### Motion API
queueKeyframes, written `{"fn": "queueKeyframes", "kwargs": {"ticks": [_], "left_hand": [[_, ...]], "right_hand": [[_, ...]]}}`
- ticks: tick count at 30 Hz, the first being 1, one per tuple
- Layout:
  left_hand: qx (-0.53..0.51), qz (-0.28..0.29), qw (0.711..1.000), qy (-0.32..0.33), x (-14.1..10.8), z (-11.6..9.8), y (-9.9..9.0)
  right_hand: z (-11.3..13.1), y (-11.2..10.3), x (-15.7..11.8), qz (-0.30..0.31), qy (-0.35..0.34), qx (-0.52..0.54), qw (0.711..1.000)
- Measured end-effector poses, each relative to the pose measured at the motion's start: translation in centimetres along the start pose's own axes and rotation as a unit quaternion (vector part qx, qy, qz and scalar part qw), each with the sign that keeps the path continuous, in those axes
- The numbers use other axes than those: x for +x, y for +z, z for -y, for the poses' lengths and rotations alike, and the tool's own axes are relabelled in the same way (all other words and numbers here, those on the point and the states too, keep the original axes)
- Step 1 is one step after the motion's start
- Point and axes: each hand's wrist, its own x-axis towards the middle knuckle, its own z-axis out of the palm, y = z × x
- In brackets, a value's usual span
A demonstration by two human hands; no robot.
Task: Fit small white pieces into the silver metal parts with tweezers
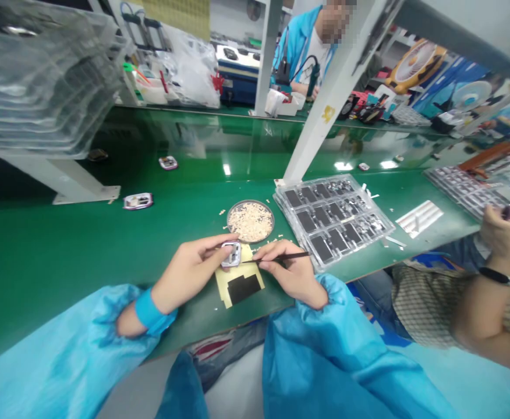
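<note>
The left hand (194,267) has its grip clamped on a small white, rounded-square device housing (231,254), held above a yellow paper sheet (224,278) with black rectangular patches, near the front edge of the glossy green table (84,244). The right hand (287,270) has its grip closed around a thin, dark, pen-like tool (287,256), whose tip points toward the housing; whether they touch, I cannot tell. Just beyond the hands sits a round, shallow metal dish (250,221) full of small cream-coloured pieces, some scattered around it. To its right lie stacked clear plastic trays (334,220) holding dark rectangular screens in rows. A similar pink-edged housing (138,201) rests farther left on the table
</note>
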Motion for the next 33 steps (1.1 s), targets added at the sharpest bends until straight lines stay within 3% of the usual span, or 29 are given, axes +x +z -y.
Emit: {"fn": "queueKeyframes", "kwargs": {"ticks": [6,9,11,12,14,16,17,19,24,28,31,33], "left_hand": [[0.018,-0.006,1.0,-0.024,0.3,-0.1,-0.4],[-0.025,-0.018,1.0,-0.002,0.3,-0.3,-0.7],[-0.073,-0.025,0.997,0.002,0.3,-0.4,-0.8],[-0.09,-0.027,0.996,-0.002,0.3,-0.5,-0.7],[-0.096,-0.026,0.995,-0.014,0.2,-0.7,-0.6],[-0.064,-0.016,0.997,-0.026,0.0,-0.9,-0.4],[-0.043,-0.009,0.999,-0.031,0.0,-1.0,-0.4],[-0.008,0.003,0.999,-0.044,0.0,-1.1,-0.4],[-0.013,0.022,0.997,-0.069,0.3,-0.7,-0.6],[-0.077,0.056,0.994,-0.055,0.2,-0.3,-0.7],[-0.111,0.066,0.991,-0.046,0.0,-0.2,-0.7],[-0.129,0.069,0.988,-0.043,-0.1,-0.3,-0.6]], "right_hand": [[1.8,-1.0,-0.9,0.033,0.014,0.029,0.999],[4.4,-4.2,-1.3,0.001,0.005,-0.001,1.0],[6.0,-7.9,-0.8,-0.083,0.011,-0.131,0.988],[6.4,-10.1,-0.2,-0.124,0.032,-0.241,0.962],[6.5,-14.6,1.5,-0.185,0.071,-0.457,0.867],[5.6,-18.5,3.3,-0.175,0.151,-0.569,0.789],[5.0,-20.1,4.1,-0.156,0.182,-0.592,0.769],[3.7,-22.1,5.6,-0.135,0.204,-0.599,0.763],[2.6,-23.6,7.8,-0.07,0.233,-0.591,0.769],[3.3,-23.8,8.5,-0.067,0.253,-0.602,0.754],[4.3,-22.5,7.9,-0.1,0.242,-0.622,0.738],[5.2,-20.2,6.9,-0.153,0.197,-0.621,0.743]]}}
